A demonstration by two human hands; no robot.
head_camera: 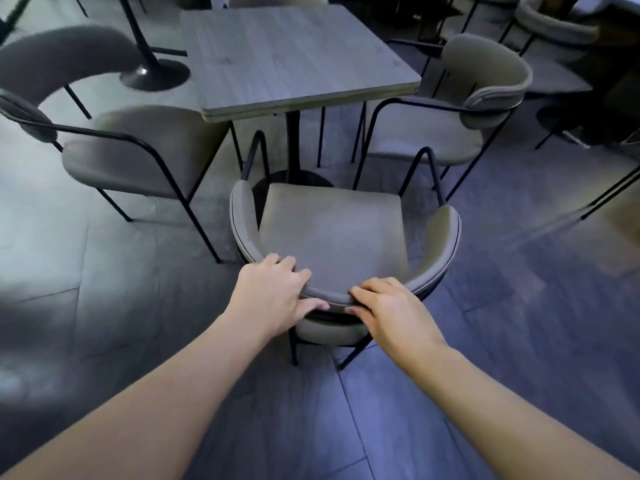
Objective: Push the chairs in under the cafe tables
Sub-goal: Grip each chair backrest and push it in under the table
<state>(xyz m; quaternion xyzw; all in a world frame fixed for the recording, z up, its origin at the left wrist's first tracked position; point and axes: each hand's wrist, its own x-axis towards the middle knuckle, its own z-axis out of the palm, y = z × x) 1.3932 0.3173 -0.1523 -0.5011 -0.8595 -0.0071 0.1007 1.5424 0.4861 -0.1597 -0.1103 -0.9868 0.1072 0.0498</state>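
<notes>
Your left hand (pixel 273 296) and right hand (pixel 391 306) clasp the chair (pixel 332 237) back; the table (pixel 294 57) lies straight up-frame.

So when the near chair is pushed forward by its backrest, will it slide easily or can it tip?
The near chair probably slides readily: thin metal legs on smooth plank floor, so it looks light. Both the left hand and the right hand grip the curved backrest high up, so a leg that catches could tip it forward. The table pedestal base ahead may stop it.
</notes>
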